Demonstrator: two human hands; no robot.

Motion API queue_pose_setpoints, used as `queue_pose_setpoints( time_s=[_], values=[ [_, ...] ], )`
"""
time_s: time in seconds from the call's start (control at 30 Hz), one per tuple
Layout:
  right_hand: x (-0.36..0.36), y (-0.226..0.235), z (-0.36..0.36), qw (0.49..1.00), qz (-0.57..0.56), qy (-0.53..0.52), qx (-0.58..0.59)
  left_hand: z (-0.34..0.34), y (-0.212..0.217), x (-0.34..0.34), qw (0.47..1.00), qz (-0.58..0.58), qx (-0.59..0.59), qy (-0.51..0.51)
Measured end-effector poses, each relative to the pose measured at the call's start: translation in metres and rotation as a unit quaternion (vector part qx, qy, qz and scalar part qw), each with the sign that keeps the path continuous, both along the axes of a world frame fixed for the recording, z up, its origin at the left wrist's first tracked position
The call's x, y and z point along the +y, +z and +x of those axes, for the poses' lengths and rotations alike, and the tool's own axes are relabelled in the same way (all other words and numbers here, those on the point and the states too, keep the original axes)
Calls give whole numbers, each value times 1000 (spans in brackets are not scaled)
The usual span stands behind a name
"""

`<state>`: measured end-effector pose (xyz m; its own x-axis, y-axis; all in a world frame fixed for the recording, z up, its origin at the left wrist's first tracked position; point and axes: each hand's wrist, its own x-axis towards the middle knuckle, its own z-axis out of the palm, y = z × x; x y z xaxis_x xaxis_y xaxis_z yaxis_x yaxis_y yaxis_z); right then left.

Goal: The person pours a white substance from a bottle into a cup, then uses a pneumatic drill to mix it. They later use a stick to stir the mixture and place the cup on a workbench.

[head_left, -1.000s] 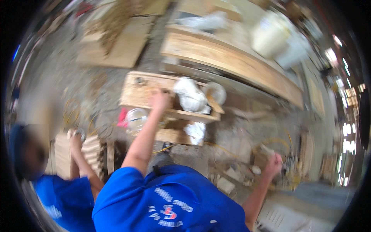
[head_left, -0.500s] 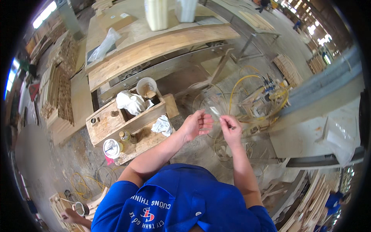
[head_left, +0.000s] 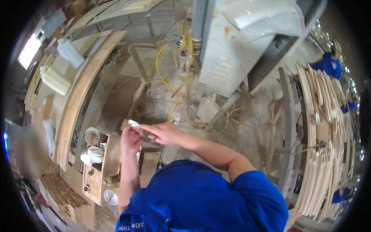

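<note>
This is a dusty wood workshop with a grey concrete floor [head_left: 251, 131]. Yellow wires [head_left: 170, 73] lie tangled in the upper middle of the frame, under a big grey metal machine [head_left: 239, 50]. A long wooden bench [head_left: 83, 89] runs up the left side, with white jugs [head_left: 62, 65] on it. A wooden box [head_left: 102, 170] sits at the lower left, with crumpled white cloth [head_left: 92, 155] inside. Stacks of curved wood pieces [head_left: 324, 154] fill the right side.

In the middle of the frame, the left hand [head_left: 131, 140] pinches a small white scrap [head_left: 134, 123] with its fingers closed on it. The right hand [head_left: 164, 133] is just beside it, fingers stretched out flat toward the scrap. I cannot tell if it touches the scrap.
</note>
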<state>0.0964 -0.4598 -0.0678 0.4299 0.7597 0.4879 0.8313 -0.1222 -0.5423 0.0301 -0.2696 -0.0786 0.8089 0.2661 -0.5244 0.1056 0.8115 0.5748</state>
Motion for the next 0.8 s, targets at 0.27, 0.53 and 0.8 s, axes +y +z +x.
queue_pose_setpoints(
  time_s=[0.27, 0.53, 0.8],
  values=[
    [-28, -22, 8, 966, -95, -86, 226, -7, 24, 44, 959, 283, -19, 7],
    [-28, -3, 17, 931, -164, 8, 325, -6, 14, -27, 896, 390, 16, -211],
    [-17, -13, 20, 958, -167, 56, 228, -12, 1, -26, 881, 409, 17, -237]
  ],
)
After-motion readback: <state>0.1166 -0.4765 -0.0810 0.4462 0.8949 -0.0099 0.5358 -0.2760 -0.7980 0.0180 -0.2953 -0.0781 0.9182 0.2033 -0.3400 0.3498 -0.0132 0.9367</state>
